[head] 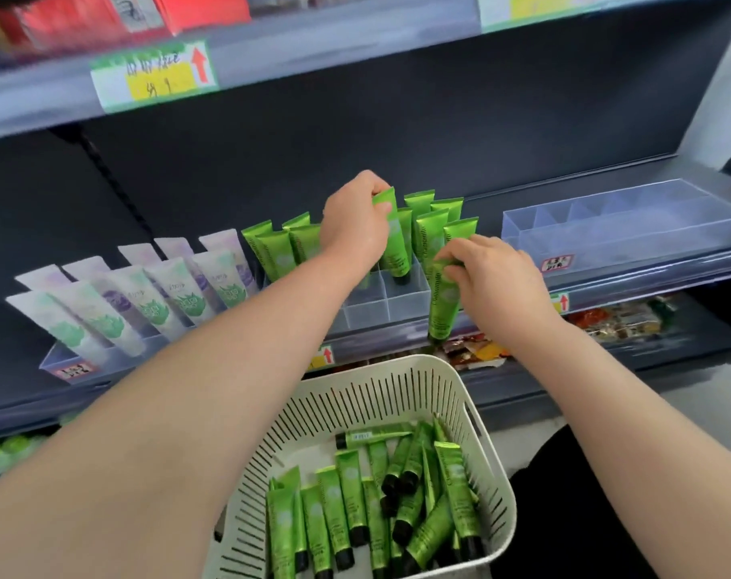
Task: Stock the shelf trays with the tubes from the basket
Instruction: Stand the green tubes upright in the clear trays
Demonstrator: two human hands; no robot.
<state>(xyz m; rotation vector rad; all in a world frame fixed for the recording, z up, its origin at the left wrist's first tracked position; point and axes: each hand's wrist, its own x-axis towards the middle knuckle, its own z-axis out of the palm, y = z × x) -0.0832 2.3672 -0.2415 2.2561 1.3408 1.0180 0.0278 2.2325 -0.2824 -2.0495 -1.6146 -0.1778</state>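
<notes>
1. A dark shelving unit fills the view. Its middle shelf carries clear trays, and its front edges carry blurred price labels.
2. A white slotted basket sits below the shelf front. Loose green tubes lie jumbled in it, most with black caps toward the viewer.
3. The divided tray holds green tubes standing upright with caps down.
4. The left hand grips a tube by its crimped top. The tube's long axis is vertical and its cap is down inside a compartment.
5. The right hand pinches a second tube, near-vertical and cap down, just before the tray's right corner.
</notes>
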